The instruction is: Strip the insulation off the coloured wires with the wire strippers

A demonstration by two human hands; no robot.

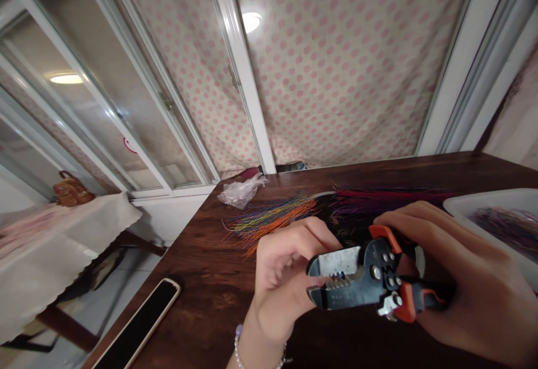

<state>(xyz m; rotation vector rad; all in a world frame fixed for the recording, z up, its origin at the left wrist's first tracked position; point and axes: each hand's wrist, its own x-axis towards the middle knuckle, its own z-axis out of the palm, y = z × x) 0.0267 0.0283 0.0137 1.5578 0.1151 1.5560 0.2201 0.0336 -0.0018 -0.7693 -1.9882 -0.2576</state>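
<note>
Room: On my feed, a sliding glass window with a white frame (239, 66) runs behind a hanging pink polka-dot fabric (336, 66). Off to the left stands a side table under a scalloped white cloth (54, 257), with a tan bag (72, 190) beyond it.

Work surface: A dark, glossy wooden table (202, 268) fills the lower view, its grain showing reddish-brown.

Items on it: A black phone in a pale case (138, 324) lies near the table's edge. A crumpled clear plastic bag (241, 191) sits by the far edge. A white plastic tray (496, 204) sits at the right, holding a tangle of thin purple-toned wires (513, 229).

Wire piles: Thin orange, green and yellow wires (273, 220) lie fanned out on the wood, with a red and purple bunch (386, 201) beside them. I see no wire in the tool's jaws.

Tool: A wire stripper (361, 279) is held up above the table, with worn grey-black steel jaws, graded notches, visible rivets and orange-and-black handles.

Right hand: My right hand (474, 279) is clenched around the handles.

Left hand: My left hand (281, 279), wearing a pearl bracelet (239, 349), is curled beside the jaws. I cannot tell if it grips the tool.
</note>
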